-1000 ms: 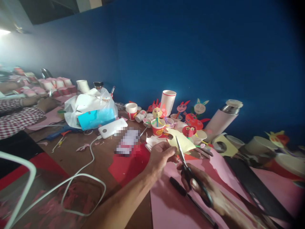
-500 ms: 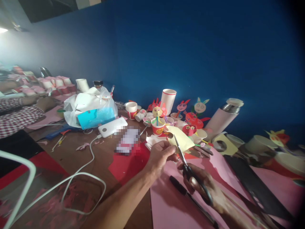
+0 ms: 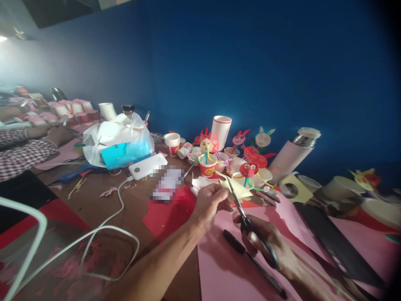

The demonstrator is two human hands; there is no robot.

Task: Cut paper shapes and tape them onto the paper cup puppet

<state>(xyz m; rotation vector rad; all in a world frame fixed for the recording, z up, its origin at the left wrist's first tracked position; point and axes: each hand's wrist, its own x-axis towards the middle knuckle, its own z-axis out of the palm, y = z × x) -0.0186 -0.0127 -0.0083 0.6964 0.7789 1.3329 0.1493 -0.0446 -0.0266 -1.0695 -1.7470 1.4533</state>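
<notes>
My left hand [image 3: 210,205] pinches a piece of pale yellow paper [image 3: 240,190] between thumb and fingers. In my right hand [image 3: 266,240] is a pair of black-handled scissors [image 3: 239,205], its blades pointing up and away across the paper's near edge. Below both hands lies a pink paper sheet [image 3: 225,267] with a black marker [image 3: 255,263] on it. Just beyond the yellow paper stand a red and white paper cup [image 3: 208,167] with a yellow paper face on a stem and a red paper face [image 3: 249,169].
A pink thermos [image 3: 293,156] stands by the blue wall. Left are a white power bank [image 3: 148,166] with its cable, a blurred phone [image 3: 168,184] and a plastic bag [image 3: 94,146] of paper. A co-worker's checkered sleeves [image 3: 28,152] show at far left.
The yellow paper in my left hand has tilted lower and shows less of its surface, uncovering the red paper face and cup behind it. Both hands have stayed nearly in place.
</notes>
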